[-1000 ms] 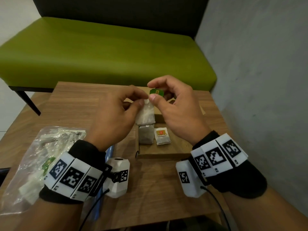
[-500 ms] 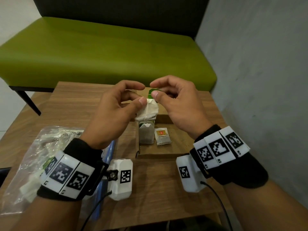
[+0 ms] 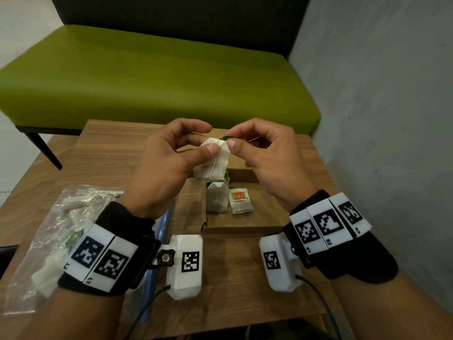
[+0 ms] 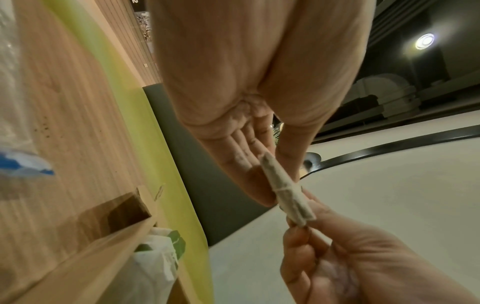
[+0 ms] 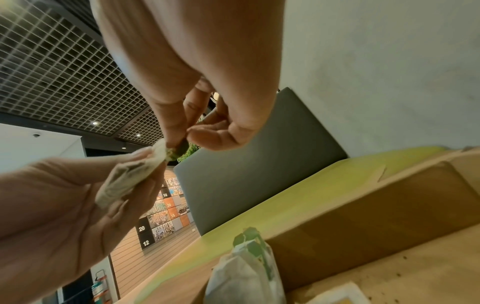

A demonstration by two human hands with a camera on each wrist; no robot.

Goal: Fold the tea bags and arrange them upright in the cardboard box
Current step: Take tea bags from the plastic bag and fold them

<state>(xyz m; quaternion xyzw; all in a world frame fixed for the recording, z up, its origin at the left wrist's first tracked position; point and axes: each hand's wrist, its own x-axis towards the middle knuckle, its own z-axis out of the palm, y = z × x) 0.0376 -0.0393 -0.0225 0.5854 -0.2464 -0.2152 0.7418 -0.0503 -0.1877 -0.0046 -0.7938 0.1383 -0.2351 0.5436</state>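
Observation:
Above the open cardboard box [image 3: 245,220] my left hand [image 3: 208,141] grips a white tea bag [image 3: 213,165] between thumb and fingers. At the bag's top edge my right hand [image 3: 230,138] pinches its green tag [image 3: 226,137]. The string runs down the bag's front. The left wrist view shows the tea bag [image 4: 285,195] edge-on, and the right wrist view shows the green tag [image 5: 180,151] pressed at the bag's tip. Inside the box one folded tea bag [image 3: 217,200] stands upright and another with a red and yellow tag [image 3: 240,201] lies flat beside it.
A clear plastic bag [image 3: 49,229] with more tea bags lies on the wooden table [image 3: 110,153] at the left. A green bench [image 3: 147,77] stands behind the table. A grey wall [image 3: 392,119] is close on the right.
My right hand has brought the green tag down from above onto the bag's top edge. My left hand has tilted the bag and shifted slightly right.

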